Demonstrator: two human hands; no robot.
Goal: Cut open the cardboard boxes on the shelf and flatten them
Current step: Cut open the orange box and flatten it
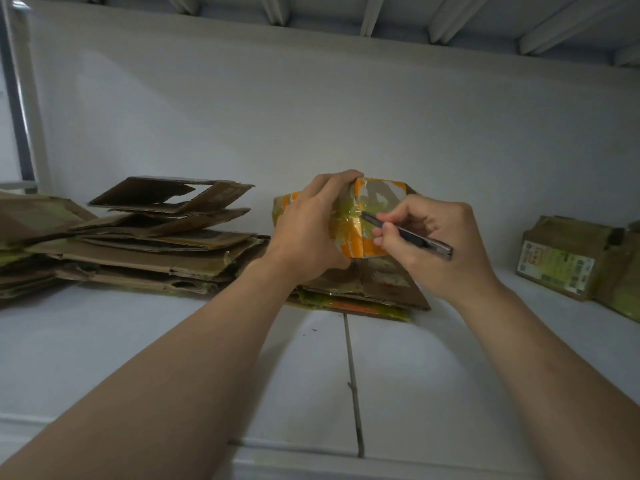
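Cardboard box (381, 197), small, wrapped in orange and shiny tape, over the middle of the white shelf (242, 358). Held by the left hand (308, 230), fingers curled tight round its left side and top corner. Right next to it, the right hand (440, 244), fingers pinched round a thin dark knife (427, 242) like a pen. Knife tip touching the tape on the front of the box, near the middle. Just under the box, some flat cardboard (384, 289) lying on the shelf; hard to tell if touching the box or not. Off to the left, a big messy pile of flat boxes (156, 252), one on top of another. Far to the right, a brown box (556, 268) with a white and green label, whole and not flat, sitting on the shelf beside a second box (620, 289) at the edge. Behind it all, a plain white wall (311, 116).
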